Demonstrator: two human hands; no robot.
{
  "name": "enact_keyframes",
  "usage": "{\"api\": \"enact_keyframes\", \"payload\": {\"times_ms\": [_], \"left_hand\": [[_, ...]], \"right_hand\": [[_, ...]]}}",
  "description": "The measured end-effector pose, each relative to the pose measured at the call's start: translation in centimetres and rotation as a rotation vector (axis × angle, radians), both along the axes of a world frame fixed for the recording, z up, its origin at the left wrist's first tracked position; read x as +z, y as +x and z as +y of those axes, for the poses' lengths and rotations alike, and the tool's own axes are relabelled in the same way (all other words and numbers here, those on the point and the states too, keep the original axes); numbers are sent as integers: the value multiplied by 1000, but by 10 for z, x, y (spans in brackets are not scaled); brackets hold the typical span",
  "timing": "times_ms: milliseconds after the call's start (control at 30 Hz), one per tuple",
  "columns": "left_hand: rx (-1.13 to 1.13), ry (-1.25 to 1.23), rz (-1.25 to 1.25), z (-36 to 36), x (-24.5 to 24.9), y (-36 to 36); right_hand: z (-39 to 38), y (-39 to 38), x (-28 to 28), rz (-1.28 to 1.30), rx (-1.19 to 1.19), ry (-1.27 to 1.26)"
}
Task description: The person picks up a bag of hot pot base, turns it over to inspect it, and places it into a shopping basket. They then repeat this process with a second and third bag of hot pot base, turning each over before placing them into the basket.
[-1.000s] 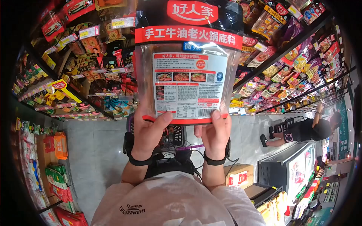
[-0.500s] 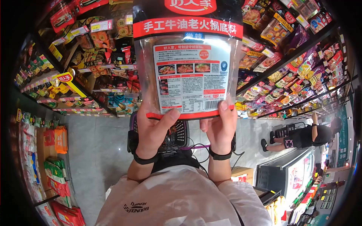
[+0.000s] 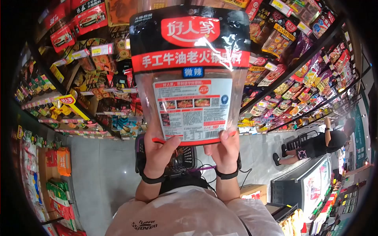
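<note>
I held one sealed pouch point(image 3: 193, 74) between my two hands, directly in front of my chest and above floor level, with the lower edge as the gripped edge. Its long axis ran up the view, away from my body, near enough in line with my forearms; a slight cant left the lower right corner a little higher than the lower left. The black header with the red brand logo point(image 3: 190, 32) formed the far end, and the red strip along the base formed the near end, between my thumbs. The printed face was turned toward me, and its lettering read upright from my position. The white label point(image 3: 193, 108), with its barcode at the lower right, sat in the nearer part of that face, below a small blue tag. My left hand point(image 3: 158, 152) was closed on the lower left corner, thumb lying on the front; my right hand point(image 3: 224, 151) was closed on the lower right corner in like manner. Most of the fingers were hidden behind the pouch, so their exact placement could not be determined. Each wrist carried a dark band. Beneath and beyond the hands I noted a dark basket point(image 3: 189, 156) with slotted sides. Packed shelves rose beyond the pouch on both sides, and another person point(image 3: 328, 142) in dark clothing stood well apart to the right.
</note>
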State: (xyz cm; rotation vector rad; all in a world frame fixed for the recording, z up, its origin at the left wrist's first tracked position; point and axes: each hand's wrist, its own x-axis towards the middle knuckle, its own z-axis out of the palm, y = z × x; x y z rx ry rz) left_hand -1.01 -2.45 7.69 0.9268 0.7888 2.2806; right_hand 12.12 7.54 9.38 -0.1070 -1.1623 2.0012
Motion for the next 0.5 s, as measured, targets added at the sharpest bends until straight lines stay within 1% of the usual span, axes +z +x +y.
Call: {"api": "enact_keyframes", "payload": {"times_ms": [100,267,367,500], "left_hand": [[-37,2,-14,1,-11,-4],[-51,37,-101,4,-12,-3],[-70,43,-100,6,-7,-3],[-74,33,-116,5,-12,-4]], "right_hand": [[0,2,-4,9,32,-5],[0,2,-6,10,63,-63],[3,2,-8,11,90,-61],[1,4,-4,-16,94,-66]]}}
